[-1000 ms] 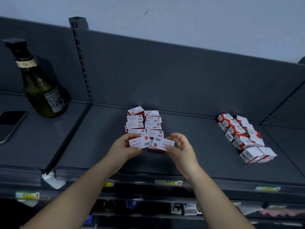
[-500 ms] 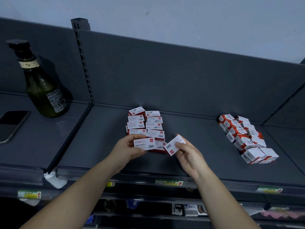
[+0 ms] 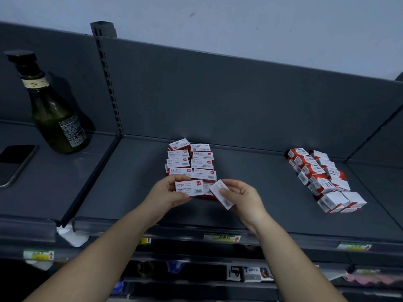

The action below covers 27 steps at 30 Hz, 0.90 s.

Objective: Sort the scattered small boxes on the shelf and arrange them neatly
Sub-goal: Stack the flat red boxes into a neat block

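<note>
- Pinching a white-and-red box (image 3: 189, 188) between thumb and fingers in the head view, the left hand (image 3: 165, 195) is holding it level with its printed face turned up.
- The right hand (image 3: 242, 197) is gripping a second box (image 3: 222, 194) with curled fingers and thumb. This box is tilting on a diagonal, with one end just beside the first box.
- Both held boxes are hovering over the near end of a two-column group of matching boxes (image 3: 192, 162), which is lying in the middle of the dark grey shelf (image 3: 250, 192).
- A looser pile of red-and-white boxes (image 3: 322, 182) is sitting well apart on the right side of the same shelf, its boxes leaning at mixed angles.
- On the shelf section to the left, a dark green bottle (image 3: 54, 114) is standing upright and a black phone (image 3: 15, 162) is lying flat near it.
- A green-and-yellow price tag (image 3: 222, 238) is showing on the shelf's front rail.
</note>
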Each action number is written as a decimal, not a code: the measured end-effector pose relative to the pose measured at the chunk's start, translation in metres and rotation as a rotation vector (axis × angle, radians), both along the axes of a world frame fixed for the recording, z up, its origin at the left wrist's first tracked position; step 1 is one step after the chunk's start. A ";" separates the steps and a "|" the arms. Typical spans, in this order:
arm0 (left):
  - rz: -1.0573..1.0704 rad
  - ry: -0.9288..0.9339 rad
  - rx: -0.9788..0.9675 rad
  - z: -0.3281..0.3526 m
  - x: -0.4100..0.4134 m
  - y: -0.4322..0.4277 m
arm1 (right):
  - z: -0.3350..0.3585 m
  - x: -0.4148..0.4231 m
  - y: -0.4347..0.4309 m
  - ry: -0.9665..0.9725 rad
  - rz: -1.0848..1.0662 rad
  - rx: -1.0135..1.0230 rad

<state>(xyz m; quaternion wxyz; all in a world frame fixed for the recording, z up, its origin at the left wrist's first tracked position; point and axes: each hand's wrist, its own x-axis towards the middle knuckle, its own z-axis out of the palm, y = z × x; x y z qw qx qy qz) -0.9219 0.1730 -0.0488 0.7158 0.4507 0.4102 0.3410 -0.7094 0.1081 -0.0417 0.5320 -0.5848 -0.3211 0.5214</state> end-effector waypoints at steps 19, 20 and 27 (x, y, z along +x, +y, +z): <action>-0.156 0.068 0.073 0.011 0.023 -0.006 | 0.014 0.023 -0.007 -0.121 0.241 0.088; -0.163 0.074 0.078 0.010 0.024 -0.007 | 0.013 0.024 -0.008 -0.130 0.243 0.092; -0.249 0.286 0.332 -0.007 0.028 -0.018 | -0.006 0.036 -0.025 -0.437 0.318 0.101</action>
